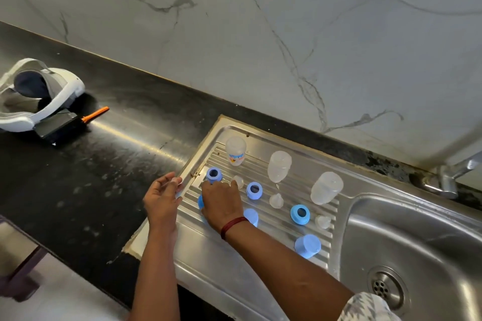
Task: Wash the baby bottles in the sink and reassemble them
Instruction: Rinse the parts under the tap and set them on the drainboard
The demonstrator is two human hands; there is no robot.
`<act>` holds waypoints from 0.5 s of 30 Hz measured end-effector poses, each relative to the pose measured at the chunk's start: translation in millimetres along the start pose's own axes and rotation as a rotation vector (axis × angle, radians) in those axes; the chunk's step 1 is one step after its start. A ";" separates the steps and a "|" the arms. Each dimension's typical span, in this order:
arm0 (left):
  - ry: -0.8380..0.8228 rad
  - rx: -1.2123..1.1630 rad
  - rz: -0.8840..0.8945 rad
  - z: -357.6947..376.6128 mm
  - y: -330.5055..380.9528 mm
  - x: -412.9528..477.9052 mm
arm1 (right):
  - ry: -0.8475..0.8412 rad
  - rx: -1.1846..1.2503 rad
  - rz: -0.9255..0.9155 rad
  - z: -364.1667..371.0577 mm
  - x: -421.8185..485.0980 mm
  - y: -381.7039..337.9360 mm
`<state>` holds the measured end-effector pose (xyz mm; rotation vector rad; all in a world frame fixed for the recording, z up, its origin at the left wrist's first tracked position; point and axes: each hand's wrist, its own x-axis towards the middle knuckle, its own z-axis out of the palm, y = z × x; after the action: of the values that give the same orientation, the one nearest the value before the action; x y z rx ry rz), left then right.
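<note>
Far to the left, a white and grey headset lies on the black counter. A black box and an orange stick are just beside it. The left hand is at the left edge of the metal draining board, and its fingertips pinch a small clear piece. The right hand is palm down over the board, with its fingers bent down near a blue ring and a clear teat. I cannot tell if it holds anything. A blue cap peeks out from under it. Three clear bottles stand upside down along the back of the board: the picture bottle, the middle bottle and the right bottle. In front of them, all apart, sit a second cap, a second ring, a second teat, a third ring, a third teat and a third cap. On the right is the sink bowl, with the tap behind it.
</note>
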<state>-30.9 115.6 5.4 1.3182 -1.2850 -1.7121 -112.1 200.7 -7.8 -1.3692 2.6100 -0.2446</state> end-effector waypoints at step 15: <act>-0.323 0.028 0.207 71.8 20.9 -69.4 | 0.299 0.440 0.186 -65.4 -75.4 63.8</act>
<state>-79.0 193.1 51.1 0.9095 -1.5707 -1.8119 -136.3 302.7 47.5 -0.9946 2.6603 -0.9938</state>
